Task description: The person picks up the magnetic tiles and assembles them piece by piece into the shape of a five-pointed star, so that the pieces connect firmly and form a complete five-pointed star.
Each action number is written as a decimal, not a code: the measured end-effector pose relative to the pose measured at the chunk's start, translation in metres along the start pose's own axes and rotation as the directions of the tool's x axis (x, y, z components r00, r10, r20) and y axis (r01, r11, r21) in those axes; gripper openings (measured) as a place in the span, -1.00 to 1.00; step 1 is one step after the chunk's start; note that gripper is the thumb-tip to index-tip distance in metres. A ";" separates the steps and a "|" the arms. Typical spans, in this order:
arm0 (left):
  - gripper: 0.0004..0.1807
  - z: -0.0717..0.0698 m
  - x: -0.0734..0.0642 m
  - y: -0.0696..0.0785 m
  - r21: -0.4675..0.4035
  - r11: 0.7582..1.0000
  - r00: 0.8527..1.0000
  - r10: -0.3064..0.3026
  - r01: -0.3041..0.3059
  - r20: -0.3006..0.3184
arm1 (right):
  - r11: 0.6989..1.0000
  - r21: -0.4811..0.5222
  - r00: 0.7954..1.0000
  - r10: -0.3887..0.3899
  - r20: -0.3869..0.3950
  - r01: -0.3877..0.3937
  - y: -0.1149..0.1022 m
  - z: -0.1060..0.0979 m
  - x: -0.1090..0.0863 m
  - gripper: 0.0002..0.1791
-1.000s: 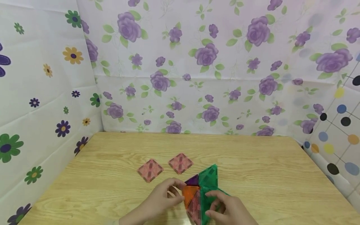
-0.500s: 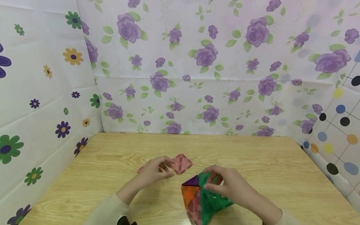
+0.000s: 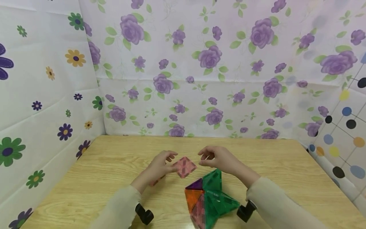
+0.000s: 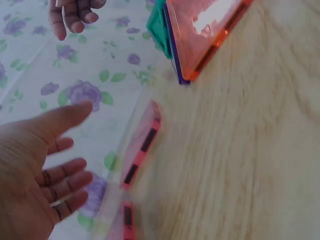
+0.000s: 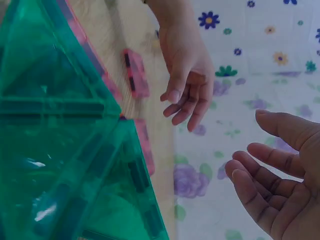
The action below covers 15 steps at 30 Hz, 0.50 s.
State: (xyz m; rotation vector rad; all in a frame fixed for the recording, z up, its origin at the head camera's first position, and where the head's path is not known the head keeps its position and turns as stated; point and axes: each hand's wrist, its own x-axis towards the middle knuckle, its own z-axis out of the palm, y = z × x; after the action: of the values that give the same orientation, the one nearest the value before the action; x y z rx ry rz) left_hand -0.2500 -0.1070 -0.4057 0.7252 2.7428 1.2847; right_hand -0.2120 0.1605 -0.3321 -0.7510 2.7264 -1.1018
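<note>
A pink translucent magnetic tile (image 3: 186,167) lies flat on the table between my hands. My left hand (image 3: 158,168), fingers loosely bent, hovers at its left; the thumb overlaps its corner in the head view, but the left wrist view shows hand and tile apart. Mostly hidden behind that hand is a second pink tile (image 3: 158,181). My right hand (image 3: 220,159) hangs just right of the first tile, holding nothing. Nearer me lies a cluster of joined tiles: green (image 3: 212,181), purple (image 3: 196,184), orange (image 3: 193,197) and pink (image 3: 198,211).
The wooden table (image 3: 94,184) reaches back to a floral cloth (image 3: 183,105). Patterned cloths also stand along the left and right sides. A black device (image 3: 144,214) sits on the left sleeve and another black device (image 3: 246,211) on the right.
Both hands have left the tile cluster and moved away from me, the left first, then the right. They now flank the far pink tile. The green tiles beneath the right hand are uncovered.
</note>
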 end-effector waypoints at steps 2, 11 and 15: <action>-0.38 0.003 0.004 -0.007 -0.004 1.000 1.000 0.019 -0.019 0.021 | 1.000 0.001 1.000 0.021 0.009 -0.021 0.007 0.003 0.011 -0.66; -0.17 0.009 0.011 -0.020 0.111 0.994 0.991 -0.014 -0.001 0.134 | 0.994 -0.022 0.992 0.107 0.060 -0.106 0.031 0.020 0.045 -0.68; -0.05 0.012 0.012 -0.020 0.247 0.969 0.990 -0.048 0.013 0.136 | 0.992 -0.049 0.986 0.124 0.109 -0.119 0.036 0.026 0.055 -0.64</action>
State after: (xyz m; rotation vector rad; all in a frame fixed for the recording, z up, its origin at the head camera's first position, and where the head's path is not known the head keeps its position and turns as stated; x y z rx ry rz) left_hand -0.2660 -0.1046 -0.4264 0.7528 2.8116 0.8597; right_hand -0.2676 0.1395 -0.3705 -0.6222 2.6691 -0.9497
